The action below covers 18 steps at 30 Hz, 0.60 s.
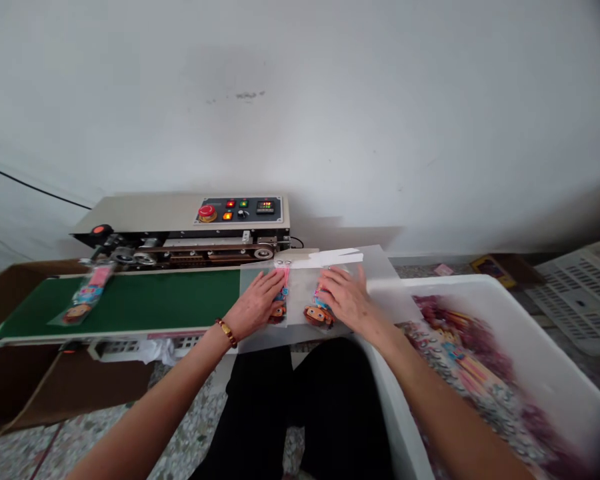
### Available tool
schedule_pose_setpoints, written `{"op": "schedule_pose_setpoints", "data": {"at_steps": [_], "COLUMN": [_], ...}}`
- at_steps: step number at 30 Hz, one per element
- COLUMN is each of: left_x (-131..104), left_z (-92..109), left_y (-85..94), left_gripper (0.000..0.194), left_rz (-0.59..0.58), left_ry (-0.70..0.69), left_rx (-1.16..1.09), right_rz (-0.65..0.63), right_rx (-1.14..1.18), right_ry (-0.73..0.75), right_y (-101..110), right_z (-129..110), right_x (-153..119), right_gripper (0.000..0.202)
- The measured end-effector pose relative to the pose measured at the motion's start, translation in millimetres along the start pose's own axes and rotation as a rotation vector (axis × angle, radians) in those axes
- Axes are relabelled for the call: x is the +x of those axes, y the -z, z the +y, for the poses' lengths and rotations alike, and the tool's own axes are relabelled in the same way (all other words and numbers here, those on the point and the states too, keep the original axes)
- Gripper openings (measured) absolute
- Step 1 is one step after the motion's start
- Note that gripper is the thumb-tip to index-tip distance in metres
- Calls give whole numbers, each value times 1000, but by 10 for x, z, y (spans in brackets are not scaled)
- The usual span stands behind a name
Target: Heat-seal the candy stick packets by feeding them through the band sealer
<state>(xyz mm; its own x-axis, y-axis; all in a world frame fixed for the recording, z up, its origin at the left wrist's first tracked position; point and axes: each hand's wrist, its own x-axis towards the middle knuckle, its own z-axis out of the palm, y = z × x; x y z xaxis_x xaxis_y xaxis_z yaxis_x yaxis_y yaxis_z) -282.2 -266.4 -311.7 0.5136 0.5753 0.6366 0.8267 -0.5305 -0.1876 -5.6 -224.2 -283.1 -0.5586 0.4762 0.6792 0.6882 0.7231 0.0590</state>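
Note:
My left hand (253, 303), a beaded bracelet at its wrist, lies with its fingers stretched over a cartoon-doll item in a clear bag (279, 312). Its fingers cover part of the doll. My right hand (346, 297) rests, fingers spread, on a second bagged doll item (319, 315), whose head shows below the fingertips. Both bags lie on a translucent sheet (380, 277) at the right end of the green conveyor belt (180, 300). Behind the belt stands a band sealing machine (145, 213) with lit switches. Another bagged doll (83, 297) is at the belt's left end.
A white tub (485, 287) at the right holds many bagged items. Below the belt's left end is a cardboard box (23, 287). A white plastic crate (580, 300) lies far right, and a wall (330, 133) rises behind the machine.

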Motion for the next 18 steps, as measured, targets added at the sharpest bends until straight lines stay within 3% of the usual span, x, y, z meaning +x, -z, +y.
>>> {"op": "schedule_pose_setpoints", "data": {"at_steps": [4, 9, 18], "left_x": [-5, -6, -9], "left_z": [76, 75, 82], "left_y": [-82, -90, -106], "left_gripper": [58, 57, 55], "left_rz": [19, 13, 13], "left_ry": [22, 20, 16], "left_rx": [48, 79, 95], "right_rz": [-77, -149, -172], "right_rx": [91, 44, 92], "right_ry": [-46, -104, -143], "right_y": [-45, -193, -225], "right_z": [-163, -294, -300], "right_x": [447, 893, 947], "right_gripper": [33, 36, 34]}}
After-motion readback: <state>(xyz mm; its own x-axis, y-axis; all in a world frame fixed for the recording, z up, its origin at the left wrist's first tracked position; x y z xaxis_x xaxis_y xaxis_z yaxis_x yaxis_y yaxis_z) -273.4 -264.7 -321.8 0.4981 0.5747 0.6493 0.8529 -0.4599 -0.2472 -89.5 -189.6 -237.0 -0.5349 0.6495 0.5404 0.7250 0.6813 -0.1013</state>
